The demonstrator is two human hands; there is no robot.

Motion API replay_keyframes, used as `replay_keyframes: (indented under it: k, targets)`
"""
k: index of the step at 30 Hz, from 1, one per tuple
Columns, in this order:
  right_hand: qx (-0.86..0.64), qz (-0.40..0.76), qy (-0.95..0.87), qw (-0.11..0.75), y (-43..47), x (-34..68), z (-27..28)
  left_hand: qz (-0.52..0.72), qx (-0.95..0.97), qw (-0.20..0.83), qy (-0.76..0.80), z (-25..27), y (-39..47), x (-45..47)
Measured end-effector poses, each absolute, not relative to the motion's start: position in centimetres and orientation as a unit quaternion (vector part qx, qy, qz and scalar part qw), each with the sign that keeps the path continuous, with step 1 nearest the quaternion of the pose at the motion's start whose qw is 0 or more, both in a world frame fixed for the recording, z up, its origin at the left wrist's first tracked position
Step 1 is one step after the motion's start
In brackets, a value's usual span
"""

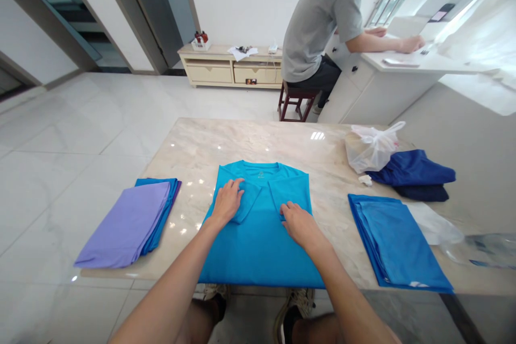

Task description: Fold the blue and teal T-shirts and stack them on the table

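A turquoise T-shirt (266,247) lies on the marble-patterned table, its collar pointing away from me and its lower edge along the table's near edge. Both sleeves are folded inward over its front. On the left sleeve rests my left hand (228,199), open, with its fingers stretched forward. My right hand (299,222) touches the shirt beside the right sleeve; its fingers are slightly bent and apart, with no cloth visibly gripped. Part of the shirt under the hands is hidden.
At left lies a stack of folded clothes, lavender cloth (124,220) on top. Folded blue clothing (399,239) lies at right, near a knotted plastic bag (371,145) and dark blue cloth (415,166). Beyond the table (185,140), a person (318,21) sits on a stool at a white desk.
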State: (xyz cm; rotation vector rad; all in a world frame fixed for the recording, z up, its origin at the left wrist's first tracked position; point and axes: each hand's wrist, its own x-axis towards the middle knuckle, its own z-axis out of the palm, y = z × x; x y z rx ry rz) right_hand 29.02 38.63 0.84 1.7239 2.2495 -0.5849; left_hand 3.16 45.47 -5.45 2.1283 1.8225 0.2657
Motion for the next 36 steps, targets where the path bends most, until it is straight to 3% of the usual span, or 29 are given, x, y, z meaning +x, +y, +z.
replay_keyframes:
  k: [27,36]
  targets:
    - [0.569,-0.197,0.788,0.129,38.9,29.8,1.8,0.109,0.671,0.141,0.72,-4.3,46.3,4.8]
    - [0.58,-0.178,0.791,0.079,39.8,31.0,1.2,0.149,0.791,0.115,0.582,-4.9,45.2,4.0]
